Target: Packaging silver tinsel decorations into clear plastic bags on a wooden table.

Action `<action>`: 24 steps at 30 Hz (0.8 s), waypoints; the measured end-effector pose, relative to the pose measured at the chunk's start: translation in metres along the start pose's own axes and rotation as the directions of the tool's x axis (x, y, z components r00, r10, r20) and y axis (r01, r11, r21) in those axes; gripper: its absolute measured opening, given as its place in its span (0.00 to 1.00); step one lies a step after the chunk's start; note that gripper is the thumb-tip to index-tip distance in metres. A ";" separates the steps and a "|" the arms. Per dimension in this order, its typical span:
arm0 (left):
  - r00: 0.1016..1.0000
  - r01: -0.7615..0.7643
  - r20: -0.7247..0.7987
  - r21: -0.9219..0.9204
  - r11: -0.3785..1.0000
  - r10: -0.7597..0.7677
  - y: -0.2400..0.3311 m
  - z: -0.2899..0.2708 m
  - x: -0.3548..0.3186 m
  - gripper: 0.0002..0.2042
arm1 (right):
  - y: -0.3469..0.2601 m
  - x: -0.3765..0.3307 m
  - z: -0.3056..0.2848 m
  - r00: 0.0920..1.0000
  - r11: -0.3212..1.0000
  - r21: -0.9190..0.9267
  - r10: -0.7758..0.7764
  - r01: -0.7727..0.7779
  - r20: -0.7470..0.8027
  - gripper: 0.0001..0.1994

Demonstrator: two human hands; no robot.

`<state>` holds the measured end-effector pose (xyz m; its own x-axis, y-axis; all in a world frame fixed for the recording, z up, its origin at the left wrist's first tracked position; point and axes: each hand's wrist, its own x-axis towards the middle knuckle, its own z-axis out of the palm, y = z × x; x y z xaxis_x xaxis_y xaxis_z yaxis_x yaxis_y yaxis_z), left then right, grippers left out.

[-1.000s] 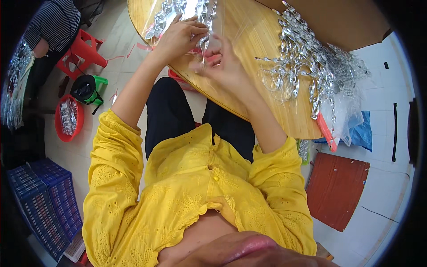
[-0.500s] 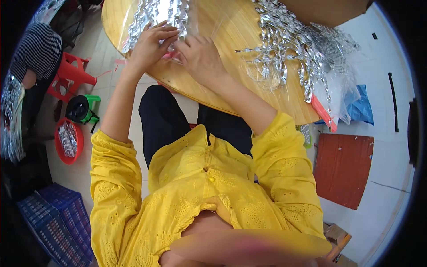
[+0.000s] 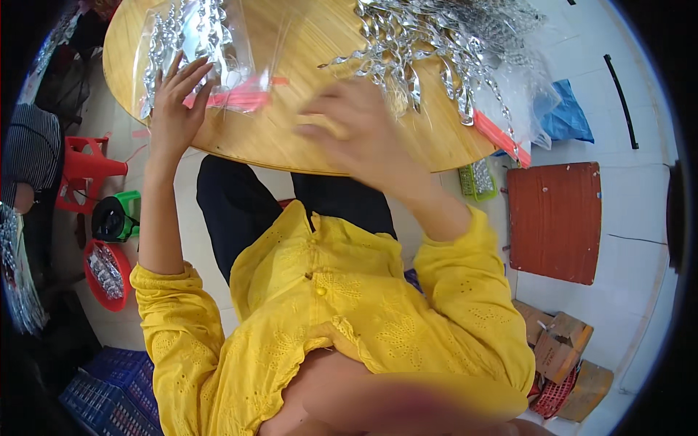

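Note:
My left hand (image 3: 178, 102) lies with fingers spread on the left lower part of a clear plastic bag (image 3: 238, 58) on the round wooden table (image 3: 269, 138). Twisted silver foil strands (image 3: 171, 36) show inside the bag. Across its near end runs a bright pink band (image 3: 243, 99). My right hand (image 3: 352, 123) is apart from the bag, over the table's near part; motion blurs its fingers, so its grip is unclear. Closest to it is a large heap of silver twisted strands (image 3: 436, 47) with thin clear threads.
A pink-topped plastic bag (image 3: 502, 138) hangs at the table's right edge. On the floor are a red stool (image 3: 87, 171), a red basin (image 3: 120, 254), a blue crate (image 3: 109, 392), a green basket (image 3: 478, 182), a brown board (image 3: 554, 221) and cardboard boxes (image 3: 560, 345). Another person's striped sleeve (image 3: 33, 145) shows at left.
Both hands were together at the bag's near end. My right hand has moved right, away from it, while my left hand has spread out on the bag. The whole view has shifted.

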<state>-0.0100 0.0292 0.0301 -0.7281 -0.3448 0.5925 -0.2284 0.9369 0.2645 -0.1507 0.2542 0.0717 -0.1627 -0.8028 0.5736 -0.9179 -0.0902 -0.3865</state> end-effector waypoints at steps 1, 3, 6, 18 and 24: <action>1.000 -0.003 -0.022 -0.006 1.000 0.003 0.005 -0.002 0.000 0.12 | 0.011 -0.016 -0.021 0.998 0.998 -0.006 0.062 -0.062 -0.026 0.09; 0.997 -0.033 -0.078 -0.045 0.998 0.029 0.011 -0.005 0.000 0.12 | 0.033 -0.036 -0.059 0.886 0.880 0.120 0.463 -0.459 -0.005 0.06; 0.993 -0.077 -0.096 -0.133 0.988 0.065 0.033 -0.003 0.013 0.12 | 0.064 -0.072 -0.090 0.784 0.785 0.044 0.620 -0.618 -0.041 0.05; 0.988 -0.138 0.038 -0.228 0.964 0.150 0.086 0.018 0.029 0.11 | 0.069 -0.082 -0.037 0.836 0.820 -0.163 0.533 -0.548 -0.131 0.06; 0.982 -0.117 0.123 -0.202 0.972 0.144 0.088 0.038 0.039 0.14 | 0.065 -0.038 -0.086 0.845 0.798 0.323 0.535 -0.509 0.011 0.07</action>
<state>-0.0828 0.1002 0.0478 -0.8272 -0.1967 0.5263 -0.0063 0.9399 0.3413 -0.2357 0.3300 0.0869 -0.6241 -0.7331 0.2703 -0.5329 0.1465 -0.8334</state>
